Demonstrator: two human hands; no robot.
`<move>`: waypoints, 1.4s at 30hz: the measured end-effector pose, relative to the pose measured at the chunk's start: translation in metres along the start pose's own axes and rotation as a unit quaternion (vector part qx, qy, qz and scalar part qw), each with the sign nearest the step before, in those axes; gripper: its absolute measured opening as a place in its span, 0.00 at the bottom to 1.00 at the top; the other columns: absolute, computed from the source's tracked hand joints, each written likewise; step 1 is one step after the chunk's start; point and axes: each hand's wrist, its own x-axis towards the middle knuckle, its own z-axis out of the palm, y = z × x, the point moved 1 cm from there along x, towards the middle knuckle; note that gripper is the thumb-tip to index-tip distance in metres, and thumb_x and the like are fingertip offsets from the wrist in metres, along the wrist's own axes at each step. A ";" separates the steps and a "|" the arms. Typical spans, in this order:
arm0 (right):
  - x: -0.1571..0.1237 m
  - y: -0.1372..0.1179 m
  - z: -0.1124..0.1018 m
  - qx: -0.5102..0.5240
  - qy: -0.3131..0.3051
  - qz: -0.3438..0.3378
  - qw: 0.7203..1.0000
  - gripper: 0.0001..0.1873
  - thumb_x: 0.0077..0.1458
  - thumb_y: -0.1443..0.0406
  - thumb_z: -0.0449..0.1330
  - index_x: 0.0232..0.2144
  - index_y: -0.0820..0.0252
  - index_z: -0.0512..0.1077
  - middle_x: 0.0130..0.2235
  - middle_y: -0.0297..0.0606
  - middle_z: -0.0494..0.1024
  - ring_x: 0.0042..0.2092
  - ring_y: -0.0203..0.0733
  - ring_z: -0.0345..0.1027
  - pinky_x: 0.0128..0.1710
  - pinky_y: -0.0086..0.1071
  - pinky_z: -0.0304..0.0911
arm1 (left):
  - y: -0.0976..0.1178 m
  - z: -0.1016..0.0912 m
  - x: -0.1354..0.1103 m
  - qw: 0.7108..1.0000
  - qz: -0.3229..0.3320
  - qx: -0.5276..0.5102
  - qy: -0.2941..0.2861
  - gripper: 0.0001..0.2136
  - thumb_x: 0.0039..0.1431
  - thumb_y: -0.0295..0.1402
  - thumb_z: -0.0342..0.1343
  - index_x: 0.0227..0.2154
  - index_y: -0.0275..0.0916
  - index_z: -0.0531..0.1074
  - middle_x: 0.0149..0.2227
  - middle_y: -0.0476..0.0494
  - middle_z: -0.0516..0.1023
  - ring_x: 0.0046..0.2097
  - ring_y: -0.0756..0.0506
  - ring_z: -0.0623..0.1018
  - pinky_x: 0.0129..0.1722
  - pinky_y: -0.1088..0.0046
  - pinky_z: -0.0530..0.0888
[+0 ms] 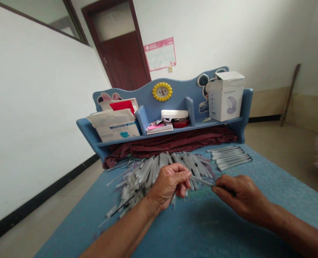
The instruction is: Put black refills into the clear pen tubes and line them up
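My left hand (169, 184) is curled into a pinch over the blue desk (202, 229) and grips one end of a thin grey rod (202, 181). My right hand (239, 195) pinches the rod's other end, fingers pressed together. Behind both hands lies a loose pile of clear pen tubes and rods (153, 170), spread toward the left. A neat row of finished grey pens (230, 157) lies at the back right of the desk.
A blue shelf (175, 129) at the desk's back holds a white box (226, 95), mask boxes (116, 123), booklets and a yellow clock (162, 91). Red checked cloth (175, 141) lies under it. A brown door (121, 57) stands behind; a stick leans on the right wall.
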 end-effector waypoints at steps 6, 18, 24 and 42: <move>-0.001 0.000 0.004 -0.003 -0.001 -0.018 1.000 0.13 0.59 0.65 0.50 0.24 0.62 0.67 0.18 0.30 0.64 0.19 0.30 0.60 0.21 0.26 0.50 | -0.003 0.002 -0.003 1.000 -0.001 -0.001 0.002 0.10 0.47 0.35 0.60 0.24 0.34 0.67 0.16 0.50 0.73 0.12 0.56 0.66 0.11 0.85 0.55; 0.011 0.007 0.001 -0.042 -0.029 0.002 0.999 0.09 0.59 0.65 0.51 0.38 0.60 0.70 0.29 0.36 0.75 0.29 0.35 0.68 0.30 0.26 0.56 | 0.006 0.006 -0.003 0.995 0.041 0.084 0.024 0.09 0.50 0.35 0.57 0.26 0.34 0.68 0.18 0.50 0.73 0.13 0.57 0.65 0.13 0.85 0.56; 0.019 0.016 -0.024 -0.113 -0.071 0.034 0.990 0.08 0.57 0.68 0.52 0.32 0.59 0.71 0.30 0.36 0.75 0.32 0.37 0.68 0.33 0.28 0.57 | 0.002 0.007 -0.004 0.988 0.035 0.148 -0.021 0.11 0.52 0.38 0.56 0.31 0.33 0.70 0.21 0.49 0.74 0.15 0.55 0.68 0.13 0.83 0.57; 0.040 0.126 -0.065 -0.263 -0.157 0.129 0.943 0.14 0.48 0.72 0.53 0.32 0.55 0.76 0.35 0.37 0.78 0.37 0.42 0.70 0.36 0.30 0.60 | 0.011 -0.029 -0.038 0.960 0.054 0.275 0.003 0.08 0.50 0.34 0.55 0.29 0.34 0.73 0.21 0.51 0.72 0.17 0.54 0.68 0.16 0.81 0.63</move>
